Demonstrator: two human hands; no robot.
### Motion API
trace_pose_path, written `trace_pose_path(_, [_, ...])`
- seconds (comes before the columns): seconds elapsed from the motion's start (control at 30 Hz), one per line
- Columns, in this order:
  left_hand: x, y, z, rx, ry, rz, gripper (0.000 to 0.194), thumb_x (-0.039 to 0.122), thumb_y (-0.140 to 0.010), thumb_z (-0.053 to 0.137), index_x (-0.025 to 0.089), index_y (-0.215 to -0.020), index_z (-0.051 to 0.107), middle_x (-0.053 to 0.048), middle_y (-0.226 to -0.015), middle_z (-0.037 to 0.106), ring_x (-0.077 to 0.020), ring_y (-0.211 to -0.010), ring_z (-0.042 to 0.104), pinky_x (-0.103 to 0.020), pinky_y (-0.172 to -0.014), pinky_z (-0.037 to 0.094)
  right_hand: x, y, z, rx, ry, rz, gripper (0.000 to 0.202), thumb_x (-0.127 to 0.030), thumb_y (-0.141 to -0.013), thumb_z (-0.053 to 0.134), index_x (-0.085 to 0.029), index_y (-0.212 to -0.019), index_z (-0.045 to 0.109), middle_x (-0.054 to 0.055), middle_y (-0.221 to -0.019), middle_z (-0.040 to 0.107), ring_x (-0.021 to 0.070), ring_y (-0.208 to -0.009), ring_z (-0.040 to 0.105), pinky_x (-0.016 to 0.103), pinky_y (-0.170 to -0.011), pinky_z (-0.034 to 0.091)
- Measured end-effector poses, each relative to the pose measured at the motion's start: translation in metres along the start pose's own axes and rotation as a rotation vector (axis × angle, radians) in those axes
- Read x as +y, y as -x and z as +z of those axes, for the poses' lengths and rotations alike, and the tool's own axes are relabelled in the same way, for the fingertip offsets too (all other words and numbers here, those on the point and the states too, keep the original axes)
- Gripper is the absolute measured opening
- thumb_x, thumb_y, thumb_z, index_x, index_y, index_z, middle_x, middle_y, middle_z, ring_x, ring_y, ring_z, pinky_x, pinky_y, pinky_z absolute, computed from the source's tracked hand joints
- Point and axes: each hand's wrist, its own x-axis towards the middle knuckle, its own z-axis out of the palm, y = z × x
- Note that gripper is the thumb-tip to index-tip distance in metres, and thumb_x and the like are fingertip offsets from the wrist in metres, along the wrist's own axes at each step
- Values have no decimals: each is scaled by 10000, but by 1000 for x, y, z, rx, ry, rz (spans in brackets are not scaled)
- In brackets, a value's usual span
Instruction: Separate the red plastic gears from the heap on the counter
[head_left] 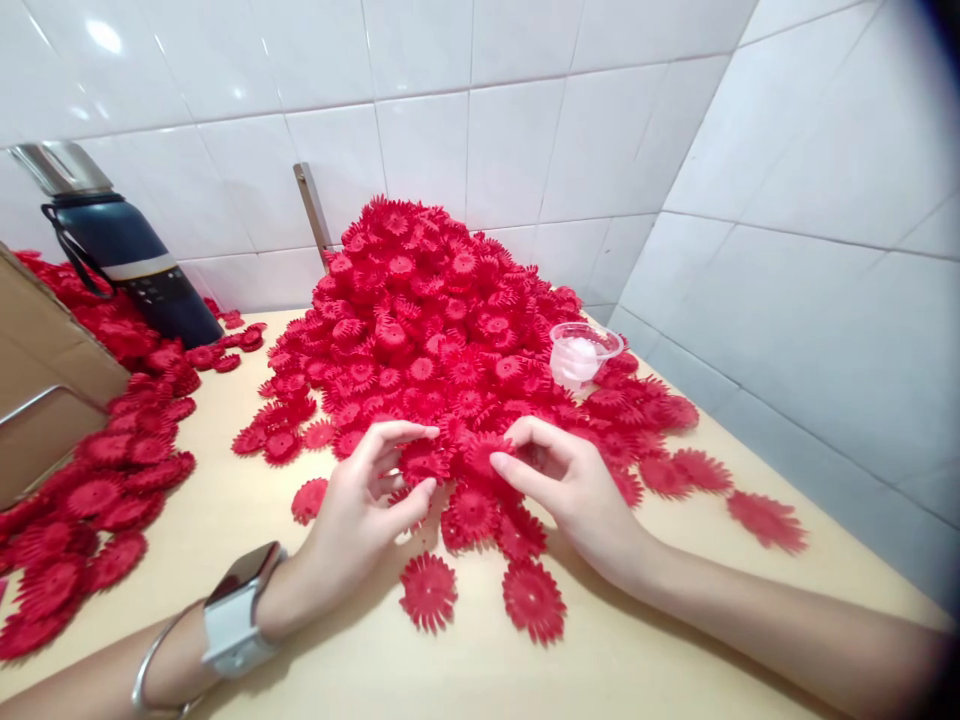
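A tall heap of red fringed flower pieces (427,330) rises in the middle of the table. At its front edge my left hand (382,490), with a watch on the wrist, has thumb and fingers curved around a red flower piece (424,460). My right hand (562,475) pinches another red flower piece (486,453) between thumb and fingers, close beside the first. Loose pieces lie below the hands, among them one at the centre (428,592) and one to its right (534,600).
A clear plastic cup (581,355) with something white inside stands in the heap's right side. At left are a dark blue bottle (150,260), a cardboard box (45,370) and more red pieces (97,495). Tiled walls (510,140) bound the back and right.
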Motion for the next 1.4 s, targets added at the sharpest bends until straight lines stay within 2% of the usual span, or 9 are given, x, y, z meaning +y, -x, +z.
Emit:
trace_pose_path(0.13, [2,1,2,1,31,-21,252,159,-795,560,224,-1025,479,-41,-1161,529,-170,-1025,551,-242,-792,511,0,-1,1,11,-11,-41,104,-236,-740,586,-182,-702,507,-20,-688,522,125,-637,500,247,-584,402])
trace_pose_path(0.23, [3,1,2,-14,5,-42,246,170,-792,563,222,-1022,490,-45,-1174,530,-185,-1050,541,-253,-805,509,2,0,2,91,53,-86,120,-207,-723,611,-194,-745,493,-16,-734,518,129,-671,510,254,-619,417])
trace_pose_path(0.3, [4,1,3,-39,-11,-40,269,175,-790,565,224,-1044,491,-45,-1168,542,-191,-1082,526,-260,-835,499,3,2,2,175,133,-142,162,-207,-712,630,-203,-780,483,-5,-779,510,145,-723,514,276,-668,424])
trace_pose_path(0.37, [3,3,4,-64,-14,-6,329,165,-782,573,233,-1087,467,-40,-1150,560,-181,-1097,519,-259,-875,479,2,5,2,179,222,-245,164,-198,-722,626,-211,-816,492,9,-814,515,165,-779,508,304,-713,421])
trace_pose_path(0.5, [2,8,5,-148,-39,78,483,135,-750,600,266,-1168,396,-26,-1150,574,-165,-1089,532,-241,-879,475,-2,11,4,-150,363,-500,123,-137,-756,590,-203,-854,556,24,-776,572,179,-787,480,331,-721,410])
trace_pose_path(0.57, [3,10,5,-189,-56,84,502,126,-740,605,255,-1173,388,-38,-1148,580,-170,-1074,543,-232,-847,491,-4,12,6,-258,403,-525,107,-139,-757,596,-189,-851,579,25,-739,586,174,-747,480,332,-699,409])
trace_pose_path(0.77, [6,9,5,-158,-23,95,359,151,-758,609,233,-1072,457,-36,-1115,580,-164,-1054,549,-221,-821,498,-5,11,4,-267,335,-319,90,-164,-784,561,-178,-863,603,33,-767,574,159,-738,522,299,-677,428])
trace_pose_path(1.03, [5,9,4,-206,-20,72,242,211,-750,638,218,-972,539,3,-941,614,-110,-772,610,-193,-654,520,-7,7,4,-341,-29,1,52,-230,-764,600,-180,-751,594,-8,-728,583,114,-666,552,227,-598,429])
trace_pose_path(1.4, [4,7,5,-226,-33,100,228,207,-748,641,213,-952,540,2,-945,612,-115,-808,599,-194,-687,513,-8,7,5,-328,-73,57,62,-212,-733,629,-171,-696,600,-21,-681,601,102,-631,551,213,-585,431])
